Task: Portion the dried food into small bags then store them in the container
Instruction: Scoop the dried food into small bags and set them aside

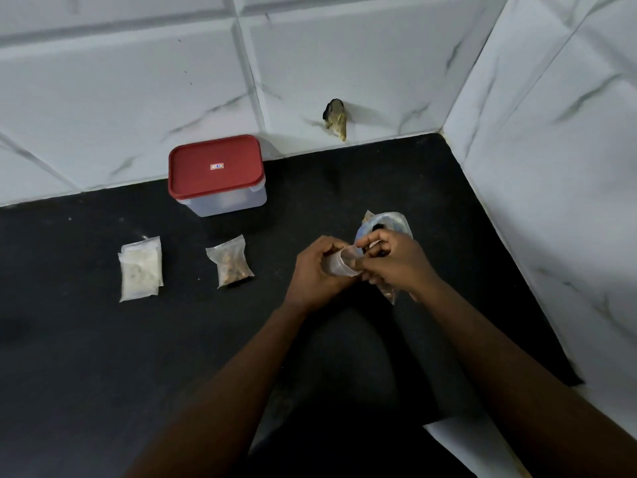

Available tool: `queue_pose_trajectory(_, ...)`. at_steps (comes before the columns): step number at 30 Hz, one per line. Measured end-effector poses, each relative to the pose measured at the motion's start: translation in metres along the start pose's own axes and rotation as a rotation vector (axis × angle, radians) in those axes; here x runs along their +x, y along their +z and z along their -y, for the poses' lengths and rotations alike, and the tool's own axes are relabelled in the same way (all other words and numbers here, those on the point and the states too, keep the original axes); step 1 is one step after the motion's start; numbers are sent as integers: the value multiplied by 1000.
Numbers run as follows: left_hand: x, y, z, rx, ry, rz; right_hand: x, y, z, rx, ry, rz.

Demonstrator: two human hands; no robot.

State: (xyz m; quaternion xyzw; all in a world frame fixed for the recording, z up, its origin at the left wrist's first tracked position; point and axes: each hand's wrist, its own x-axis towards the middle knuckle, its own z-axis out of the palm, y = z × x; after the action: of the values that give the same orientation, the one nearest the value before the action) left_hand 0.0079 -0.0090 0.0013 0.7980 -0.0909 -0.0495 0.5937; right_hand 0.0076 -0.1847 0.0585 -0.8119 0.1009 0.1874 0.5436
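Centre right of the frame: left hand grips a small clear bag; right hand pinches its open rim. Directly behind, the dried-food bag stands open. Left of centre lie a filled bag and a bag stack. Upper left: the container, red lid fitted.

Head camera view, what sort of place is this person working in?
Probably a home kitchen corner. A black countertop meets white marble-look wall tiles on two sides. A red-lidded plastic container stands by the back wall, and a small bag of dried food lies in front of it.
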Motion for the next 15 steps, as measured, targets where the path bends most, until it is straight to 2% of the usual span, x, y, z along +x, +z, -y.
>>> queue_pose_trajectory(3, -2, 2, -2, -78, -23, -4, 2, -8, -3, -2, -21, -42)
queue_pose_trajectory(6, -3, 3, -1, -128, -56, -28, 4, -26, -11, -118, -59, -266)
queue_pose_trajectory(8, -3, 3, 1, -131, -94, -22, 3, -41, -19, -234, -73, -358)
queue_pose_trajectory(12, -5, 7, 7, -137, -155, -4, 0, -53, -41, -416, 4, -340)
queue_pose_trajectory(15, -4, 10, 8, -128, -179, 7, -3, -47, -50, -421, 47, -325)
